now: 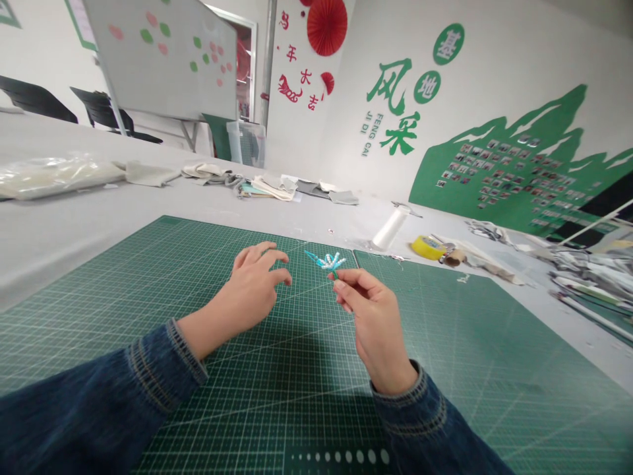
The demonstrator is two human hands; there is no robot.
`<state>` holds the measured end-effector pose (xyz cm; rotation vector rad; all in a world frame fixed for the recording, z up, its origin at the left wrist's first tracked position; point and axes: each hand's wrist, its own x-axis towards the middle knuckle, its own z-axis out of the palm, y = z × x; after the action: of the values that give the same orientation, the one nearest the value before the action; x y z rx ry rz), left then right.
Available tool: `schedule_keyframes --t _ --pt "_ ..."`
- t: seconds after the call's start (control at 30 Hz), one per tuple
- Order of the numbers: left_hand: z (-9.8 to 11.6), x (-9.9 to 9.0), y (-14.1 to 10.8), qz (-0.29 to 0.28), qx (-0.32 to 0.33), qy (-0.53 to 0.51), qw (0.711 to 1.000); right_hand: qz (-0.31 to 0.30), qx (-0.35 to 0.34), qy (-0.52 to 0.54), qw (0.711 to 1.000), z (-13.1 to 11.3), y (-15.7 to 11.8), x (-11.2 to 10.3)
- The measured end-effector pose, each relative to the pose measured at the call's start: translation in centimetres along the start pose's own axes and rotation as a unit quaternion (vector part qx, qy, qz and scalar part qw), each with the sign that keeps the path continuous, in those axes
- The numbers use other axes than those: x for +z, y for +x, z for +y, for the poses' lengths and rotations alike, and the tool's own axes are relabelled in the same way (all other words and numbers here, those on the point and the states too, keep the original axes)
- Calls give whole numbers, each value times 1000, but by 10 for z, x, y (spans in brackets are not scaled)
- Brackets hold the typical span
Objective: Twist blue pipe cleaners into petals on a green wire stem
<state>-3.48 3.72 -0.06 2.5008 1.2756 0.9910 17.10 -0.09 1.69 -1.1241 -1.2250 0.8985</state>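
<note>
My right hand (370, 310) pinches the green stem of a small teal-and-white beaded or wrapped flower spray (326, 262) between thumb and forefinger. Several thin petals fan out from the stem, some white and one long teal strand to the left. My left hand (252, 284) hovers just left of the spray, fingers curled and apart, holding nothing and not touching it. Both hands are above a green gridded cutting mat (469, 369). Denim sleeves cover both forearms.
Beyond the mat, on a grey table (99, 244), lie a white thread cone (390, 227), a yellow tape roll (428, 247), fabric scraps (262, 188) and a plastic bag (54, 177). A heap of mixed materials (588, 284) lies at the right.
</note>
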Motion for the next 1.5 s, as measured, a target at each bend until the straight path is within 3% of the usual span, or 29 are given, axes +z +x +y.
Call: schedule_keyframes --t 0.07,0.17,0.27,0.33,0.5,0.67,0.77,0.93,1.03,1.23,1.37,1.5 --pt "4 0 1 40 9 -10 999 -9 -4 -13 1000 0 -1 0" --pt "14 3 2 16 -80 -205 975 -30 -13 -28 999 0 -2 1" --pt "24 8 -1 -30 -156 -431 888 -42 -22 -42 998 0 -3 3" --pt "30 11 -3 -49 -164 -510 843 -45 -22 -49 998 0 -3 4" --pt "38 11 -6 -69 -197 -565 798 -40 -18 -53 998 2 -3 4" --pt "33 12 -3 -79 -320 -632 702 -53 -20 -51 997 4 -2 4" --pt "30 11 -1 -114 -348 -642 674 -59 -18 -51 997 4 -3 4" --pt "33 6 -2 -201 -368 -607 675 -65 -28 -68 995 6 -3 4" --pt "33 4 -2 -225 -368 -593 680 -63 -33 -77 994 5 -3 4" --pt "30 1 0 -190 -302 -569 741 -22 -32 -85 996 4 -1 1" --pt "30 1 0 -143 -273 -600 738 6 -27 -82 996 5 2 -3" --pt "32 -1 0 -173 -245 -579 758 14 -25 -86 996 6 3 -4"
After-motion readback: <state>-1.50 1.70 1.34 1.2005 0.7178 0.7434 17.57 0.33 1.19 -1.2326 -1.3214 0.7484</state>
